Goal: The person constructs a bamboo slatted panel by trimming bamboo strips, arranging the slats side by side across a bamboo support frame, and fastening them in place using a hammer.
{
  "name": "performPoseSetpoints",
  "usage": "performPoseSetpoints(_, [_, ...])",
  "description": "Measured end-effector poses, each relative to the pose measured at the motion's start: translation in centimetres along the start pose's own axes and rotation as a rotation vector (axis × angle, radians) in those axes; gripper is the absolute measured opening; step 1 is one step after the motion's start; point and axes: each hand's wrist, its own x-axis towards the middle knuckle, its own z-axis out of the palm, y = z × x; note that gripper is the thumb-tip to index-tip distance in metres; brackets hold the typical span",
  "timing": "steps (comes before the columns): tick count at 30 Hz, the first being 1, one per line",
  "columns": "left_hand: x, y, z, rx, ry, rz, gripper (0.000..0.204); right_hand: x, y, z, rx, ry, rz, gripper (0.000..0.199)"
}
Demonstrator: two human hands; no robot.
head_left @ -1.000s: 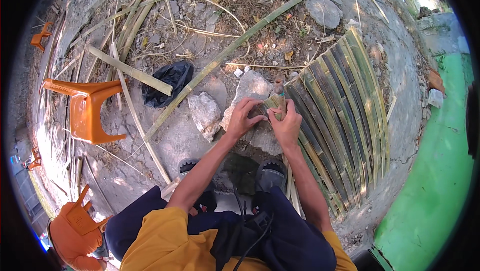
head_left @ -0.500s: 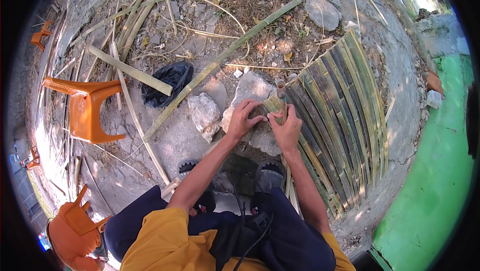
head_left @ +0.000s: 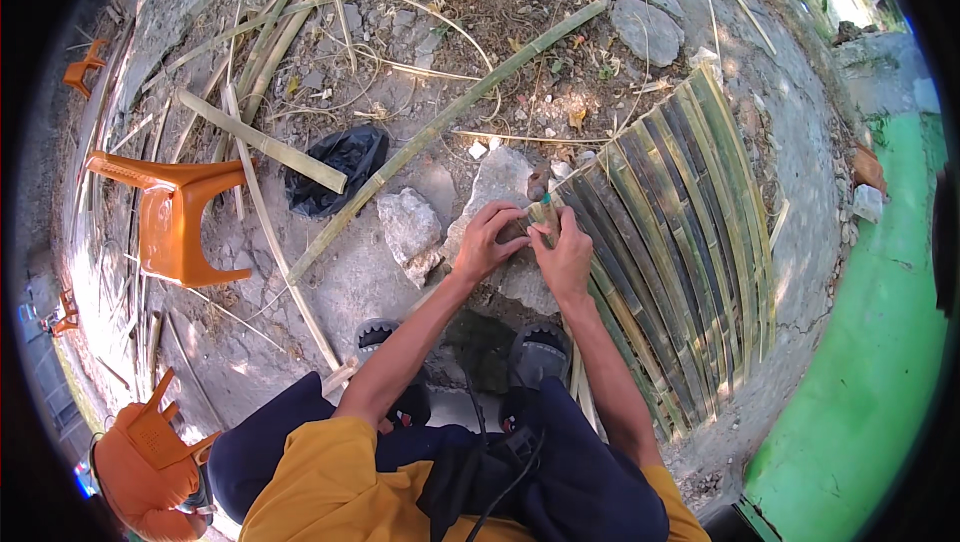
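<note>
Head view: person squatting on rough ground, both forearms coming in from the lower edge. Left hand [head_left: 487, 240] and right hand [head_left: 565, 254] meet at the near left end of a bamboo mat [head_left: 680, 232], a panel of flattened green-brown strips that fans away to the right. Left hand fingers curled closed on the ends of the strips at that corner. Right hand also closed, pinching the same strip ends just beside the left; a small teal bit shows between the fingers, too small to tell what it is. Hands touching or nearly touching each other.

The mat corner rests on a pale rock [head_left: 495, 187] under the hands; a second rock [head_left: 410, 227] sits just left of it. A long bamboo pole [head_left: 440, 127] runs diagonally from upper right down to lower left, passing behind the rocks. A black bag [head_left: 340, 167] lies left of the pole, near a flat split strip [head_left: 265, 142]. An orange stool [head_left: 175, 217] lies tipped on its side, well left; another orange stool [head_left: 150, 452] at lower left by the person's knee. Sandals [head_left: 540, 347] below the hands. Green floor [head_left: 880, 362] along the right edge. Loose bamboo scraps scattered across the top.
</note>
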Motion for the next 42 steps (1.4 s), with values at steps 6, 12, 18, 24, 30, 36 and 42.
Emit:
performPoseSetpoints(6, [-0.2,0.2,0.5,-0.017,0.055,-0.048,0.037,-0.1,0.0,0.0,0.015,-0.001,-0.014,0.034])
performPoseSetpoints(12, [0.0,0.0,0.9,-0.025,0.087,-0.061,0.026,-0.1,0.2,0.3,-0.036,-0.001,-0.038,0.035])
performPoseSetpoints(18, [0.5,0.2,1.0,-0.001,0.099,-0.064,0.023,0.1,0.2,0.3,-0.043,-0.008,-0.026,0.038])
performPoseSetpoints(24, [0.5,0.4,1.0,-0.041,0.135,-0.087,0.017,-0.8,-1.2,-1.7,0.160,0.006,-0.016,0.028])
performPoseSetpoints(30, [0.9,1.3,0.9,-0.054,0.121,-0.118,0.018,-6.0,-1.4,-3.5,0.227,-0.113,0.154,0.025])
performPoseSetpoints(36, [0.9,0.7,1.3,-0.061,0.130,-0.121,0.012,-7.9,-0.8,-2.3,0.171,-0.119,0.064,0.027])
performPoseSetpoints(42, [0.8,0.9,1.0,-0.041,0.127,-0.075,0.011,-7.7,-1.0,-3.0,0.213,-0.135,0.119,0.026])
